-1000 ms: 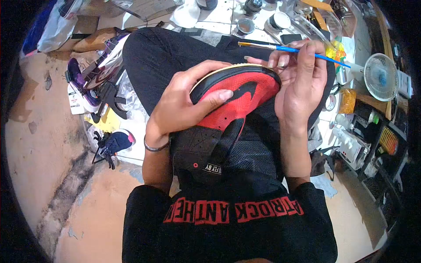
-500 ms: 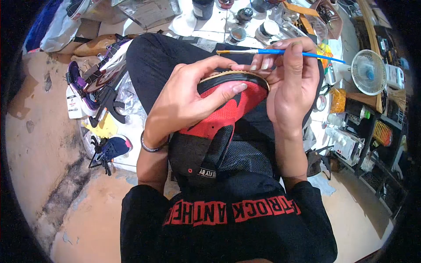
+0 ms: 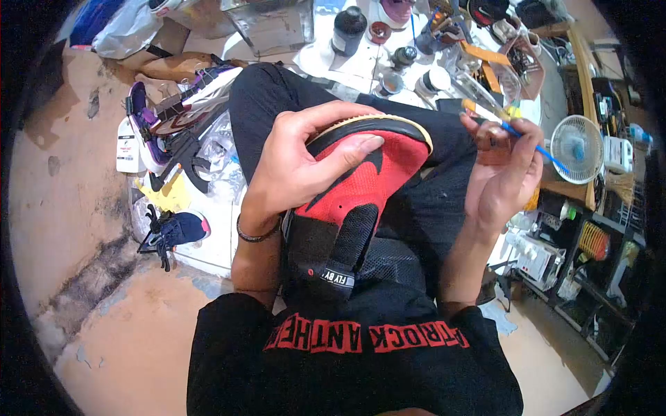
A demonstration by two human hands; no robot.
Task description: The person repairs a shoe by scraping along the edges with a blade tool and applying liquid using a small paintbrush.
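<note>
the left hand (image 3: 291,163) is closed firmly around the forefoot of the red and black shoe (image 3: 399,152), thumb on the upper, fingers along the sole. the shoe is held above the lap, toe directed away from the torso. the right hand (image 3: 506,170) is partly curled, fingertips pinching the blue-handled paintbrush (image 3: 511,130) clear of the shoe. a dark blue shoe (image 3: 184,227) rests at the near left corner of the white tiled surface (image 3: 220,256).
</note>
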